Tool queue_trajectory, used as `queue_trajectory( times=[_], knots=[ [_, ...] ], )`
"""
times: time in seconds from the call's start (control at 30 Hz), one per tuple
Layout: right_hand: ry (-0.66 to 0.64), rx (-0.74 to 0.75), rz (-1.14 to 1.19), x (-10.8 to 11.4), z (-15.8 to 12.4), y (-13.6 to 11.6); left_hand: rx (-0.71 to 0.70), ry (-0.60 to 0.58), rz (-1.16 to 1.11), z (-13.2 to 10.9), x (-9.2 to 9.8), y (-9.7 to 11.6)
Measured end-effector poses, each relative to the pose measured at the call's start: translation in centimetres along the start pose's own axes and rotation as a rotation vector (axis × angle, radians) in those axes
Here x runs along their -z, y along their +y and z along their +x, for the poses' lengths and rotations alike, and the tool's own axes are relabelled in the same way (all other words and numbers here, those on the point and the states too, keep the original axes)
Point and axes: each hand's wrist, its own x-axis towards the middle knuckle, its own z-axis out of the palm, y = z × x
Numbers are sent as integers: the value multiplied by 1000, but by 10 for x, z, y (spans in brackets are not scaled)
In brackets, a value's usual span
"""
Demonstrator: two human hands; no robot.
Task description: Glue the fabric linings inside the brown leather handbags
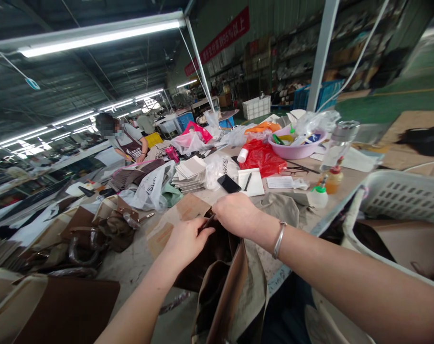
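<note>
A brown and khaki bag (234, 286) stands tilted at the table's near edge, its mouth facing me and its dark inside showing. My left hand (186, 241) pinches the far rim of the bag between thumb and fingers. Close beside it, my right hand (234, 215) is closed on the same rim, its fingertips mostly hidden behind the knuckles. A silver bracelet (279, 240) circles my right wrist. Under the hands lies a sheet of brown cardboard (179, 217). Beyond them are a black phone (229, 183) and a notepad (256, 187) with a pen on it.
Several brown and beige bags (82, 227) crowd the left side. A white plastic basket (399, 186) with bag pieces stands at the right, near glue bottles (317, 196). Farther back are a purple basin (299, 149), a red plastic bag (262, 160) and a co-worker (125, 138).
</note>
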Motion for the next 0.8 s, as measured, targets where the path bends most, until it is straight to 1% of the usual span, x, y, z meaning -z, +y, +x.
queue_trajectory(
  times=[0.07, 0.13, 0.17, 0.27, 0.3, 0.33, 0.4, 0.47, 0.63, 0.8],
  knots=[
    [-13, -28, 40, 5, -2, 1, -19, 26, 59, 9, -4, -1],
    [22, -67, 155, 10, -8, 5, -12, 53, 131, 14, -8, -3],
    [73, -96, 238, 12, -13, 8, -4, 66, 165, 15, -9, -4],
    [320, -232, 487, 11, -35, 18, 12, 86, 208, 14, -8, -6],
    [381, -281, 551, 8, -44, 21, 8, 85, 189, 13, -7, -6],
    [410, -324, 603, 5, -53, 24, -5, 82, 153, 13, -6, -6],
    [393, -371, 669, -6, -72, 26, -43, 72, 74, 12, -5, -4],
    [350, -378, 698, -16, -90, 23, -62, 69, 62, 13, -3, -2],
    [293, -367, 736, -37, -130, 4, -59, 78, 203, 20, -3, 4],
    [207, -366, 781, -52, -155, -12, -50, 121, 326, 22, -5, 6]
  ],
)
